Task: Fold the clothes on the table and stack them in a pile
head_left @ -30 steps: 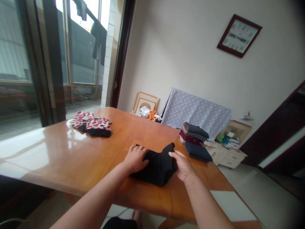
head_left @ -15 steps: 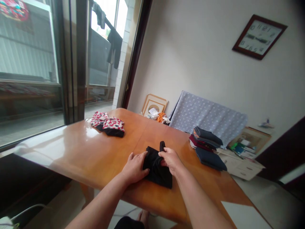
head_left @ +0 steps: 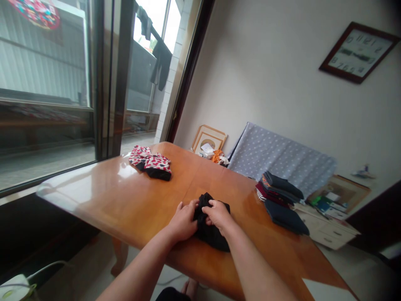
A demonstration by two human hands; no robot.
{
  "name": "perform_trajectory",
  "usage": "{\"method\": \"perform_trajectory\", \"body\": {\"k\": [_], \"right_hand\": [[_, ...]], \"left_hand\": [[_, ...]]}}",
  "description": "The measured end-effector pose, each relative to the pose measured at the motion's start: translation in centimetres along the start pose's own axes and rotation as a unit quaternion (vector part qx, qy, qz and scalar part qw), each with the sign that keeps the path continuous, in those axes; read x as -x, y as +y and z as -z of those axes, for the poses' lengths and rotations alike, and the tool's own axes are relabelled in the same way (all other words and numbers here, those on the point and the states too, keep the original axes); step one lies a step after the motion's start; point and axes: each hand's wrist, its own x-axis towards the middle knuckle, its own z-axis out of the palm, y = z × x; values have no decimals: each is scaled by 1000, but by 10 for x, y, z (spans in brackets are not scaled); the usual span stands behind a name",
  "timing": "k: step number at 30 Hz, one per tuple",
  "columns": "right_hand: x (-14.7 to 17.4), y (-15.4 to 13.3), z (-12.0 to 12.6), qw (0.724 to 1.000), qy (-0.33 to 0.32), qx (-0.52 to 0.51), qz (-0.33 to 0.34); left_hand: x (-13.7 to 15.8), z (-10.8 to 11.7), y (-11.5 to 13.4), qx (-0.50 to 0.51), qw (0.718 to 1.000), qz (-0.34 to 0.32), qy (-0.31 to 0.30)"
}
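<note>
On the near part of the wooden table lies a folded black garment, bunched along its upper left; what kind it is I cannot make out. My right hand reaches over it, with thumb and fingers pinching a raised fold. At the garment's left edge, my left hand has its fingers closed on the cloth, close beside the right fingertips. Part of the fabric is hidden beneath both hands.
A red-and-white patterned garment with black trim lies at the table's far left. Toward the right edge stands a stack of folded dark clothes, with a navy folded piece in front. A white sheet lies at lower right.
My right hand has moved left across the black garment, bringing its pinched fold over toward my left hand. The cloth is more bunched there. The whole view has shifted slightly.
</note>
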Motion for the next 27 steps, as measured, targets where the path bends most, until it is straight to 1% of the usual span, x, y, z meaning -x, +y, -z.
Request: {"method": "perform_trajectory", "body": {"k": [3, 5, 7, 9, 11, 12, 14, 15, 18, 20, 23, 25, 27], "right_hand": [[2, -2, 1, 999, -18, -20, -22], [4, -4, 6, 1000, -4, -13, -2], [4, -4, 15, 998, 51, 8, 47], [4, -1, 27, 985, 117, 61, 114], [2, 3, 37, 957, 158, 155, 185], [0, 4, 40, 940, 162, 211, 216], [-2, 6, 42, 903, 135, 318, 256], [-3, 6, 40, 886, 110, 365, 263], [-6, 7, 27, 840, 18, 481, 251], [-7, 10, 18, 818, -33, 528, 226], [-8, 16, 8, 809, -67, 552, 192], [-9, 20, 5, 812, -68, 550, 183], [-11, 20, 5, 824, -71, 531, 184]], "left_hand": [[-5, -2, -9, 67, 995, 35, 58], [-7, -3, -13, 126, 985, 58, 101], [-7, -2, -14, 159, 976, 67, 136], [-5, -1, -10, 149, 976, 50, 152], [-2, 1, -4, 115, 983, -1, 141], [0, 2, -1, 95, 987, -32, 128], [4, 4, 6, 53, 991, -80, 98], [5, 6, 9, 31, 992, -88, 85], [9, 9, 15, -29, 995, -68, 61], [10, 10, 17, -60, 995, -51, 58], [9, 10, 19, -93, 993, -34, 59], [7, 10, 19, -108, 992, -28, 60], [6, 10, 20, -120, 991, -30, 58]]}}
